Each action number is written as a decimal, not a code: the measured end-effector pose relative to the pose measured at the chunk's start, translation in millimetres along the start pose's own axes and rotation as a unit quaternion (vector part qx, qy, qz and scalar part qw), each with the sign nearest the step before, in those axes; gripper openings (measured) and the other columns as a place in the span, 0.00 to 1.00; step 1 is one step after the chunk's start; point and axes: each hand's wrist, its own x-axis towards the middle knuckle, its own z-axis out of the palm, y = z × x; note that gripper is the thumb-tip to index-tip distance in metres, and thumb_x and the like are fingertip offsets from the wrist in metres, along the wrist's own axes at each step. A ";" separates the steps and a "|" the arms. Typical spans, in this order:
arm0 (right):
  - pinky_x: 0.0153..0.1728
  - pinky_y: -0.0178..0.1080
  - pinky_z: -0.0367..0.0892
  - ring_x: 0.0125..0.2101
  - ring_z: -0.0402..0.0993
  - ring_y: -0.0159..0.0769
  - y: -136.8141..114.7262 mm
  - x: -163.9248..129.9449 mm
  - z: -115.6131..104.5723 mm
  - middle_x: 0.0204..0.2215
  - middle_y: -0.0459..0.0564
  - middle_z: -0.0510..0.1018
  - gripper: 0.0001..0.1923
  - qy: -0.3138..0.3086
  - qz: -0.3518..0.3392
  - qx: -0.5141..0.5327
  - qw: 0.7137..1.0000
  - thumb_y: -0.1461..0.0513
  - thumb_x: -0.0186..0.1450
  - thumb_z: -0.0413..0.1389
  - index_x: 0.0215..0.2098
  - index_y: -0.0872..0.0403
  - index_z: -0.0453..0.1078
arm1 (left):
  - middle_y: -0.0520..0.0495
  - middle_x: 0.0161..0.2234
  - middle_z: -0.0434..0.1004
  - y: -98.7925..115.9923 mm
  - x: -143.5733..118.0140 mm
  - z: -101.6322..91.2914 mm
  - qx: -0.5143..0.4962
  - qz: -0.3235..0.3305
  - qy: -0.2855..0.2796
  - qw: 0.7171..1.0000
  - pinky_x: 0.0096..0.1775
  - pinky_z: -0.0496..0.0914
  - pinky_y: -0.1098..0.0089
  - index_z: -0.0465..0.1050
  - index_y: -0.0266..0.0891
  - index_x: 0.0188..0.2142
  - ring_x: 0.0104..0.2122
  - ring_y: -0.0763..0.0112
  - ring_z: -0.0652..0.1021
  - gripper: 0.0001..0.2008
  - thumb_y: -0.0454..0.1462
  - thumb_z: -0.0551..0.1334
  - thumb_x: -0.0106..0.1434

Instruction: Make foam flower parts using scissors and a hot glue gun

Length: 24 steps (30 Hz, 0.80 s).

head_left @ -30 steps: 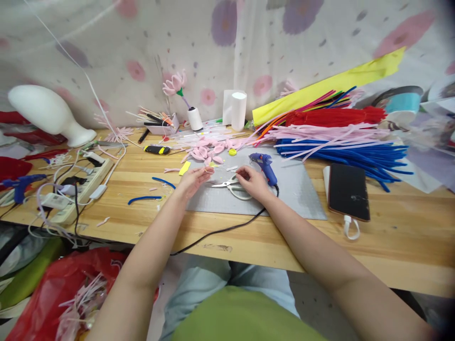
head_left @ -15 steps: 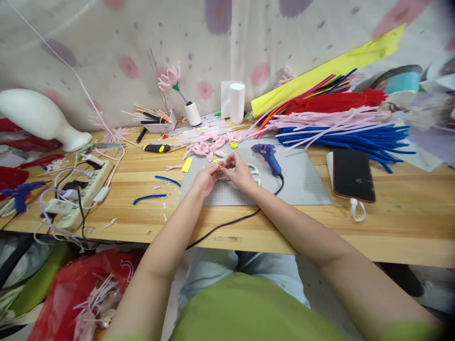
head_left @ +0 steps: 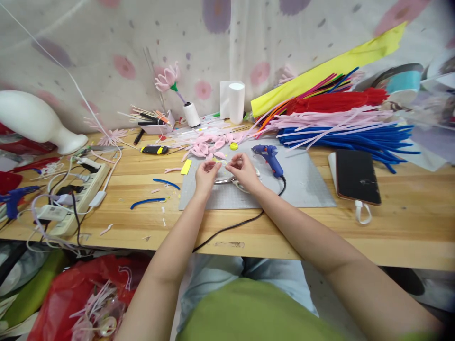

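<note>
Over the grey cutting mat (head_left: 302, 194), my left hand (head_left: 207, 177) is closed in a pinch, fingertips toward the right. My right hand (head_left: 245, 171) pinches too, facing it across a small gap. A thin pale strip (head_left: 223, 163), whitish or yellowish, shows between the fingertips; it is too small to name. Beneath the hands lie scissors (head_left: 224, 180), their handles partly hidden by my right hand. Just beyond are pink fuzzy petals (head_left: 204, 146) and a small yellow coil (head_left: 233, 146). A blue glue gun (head_left: 268, 158) rests right of my right hand.
Bundles of blue pipe cleaners (head_left: 341, 139) and red ones (head_left: 334, 102) lie at the back right. A phone (head_left: 357, 175) sits on the right, a power strip (head_left: 83, 199) on the left. The glue gun's black cord (head_left: 231, 227) crosses the front edge. A utility knife (head_left: 154, 149) lies left.
My hands have moved apart from being pressed together, and the pale strip now shows between them. The scissors are more visible below. The view has shifted slightly.
</note>
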 end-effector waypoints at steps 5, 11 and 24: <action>0.31 0.37 0.64 0.25 0.69 0.30 8.1 1.8 4.9 0.24 0.39 0.71 0.16 0.050 -0.001 -0.028 0.998 0.61 0.50 0.56 0.34 0.50 0.54 | 0.49 0.29 0.77 -3.5 -10.4 18.9 -0.039 -0.034 -0.088 0.995 0.42 0.66 0.69 0.75 0.35 0.28 0.32 0.73 0.75 0.08 0.35 0.67 0.45; 0.32 0.38 0.66 0.29 0.71 0.32 -0.8 -2.0 -0.8 0.30 0.44 0.73 0.16 -0.014 -0.064 -0.104 0.992 0.65 0.51 0.55 0.37 0.51 0.56 | 0.50 0.27 0.76 2.4 -3.0 18.3 -0.012 -0.034 -0.091 0.995 0.40 0.66 0.70 0.73 0.35 0.25 0.30 0.75 0.74 0.03 0.33 0.64 0.47; 0.33 0.39 0.67 0.27 0.70 0.32 -6.2 8.6 -12.1 0.25 0.40 0.72 0.18 -0.043 -0.065 -0.082 0.994 0.58 0.51 0.60 0.36 0.48 0.58 | 0.54 0.19 0.68 0.4 13.3 4.5 0.265 0.045 -0.234 0.934 0.25 0.58 0.74 0.70 0.37 0.24 0.20 0.77 0.65 0.05 0.37 0.60 0.49</action>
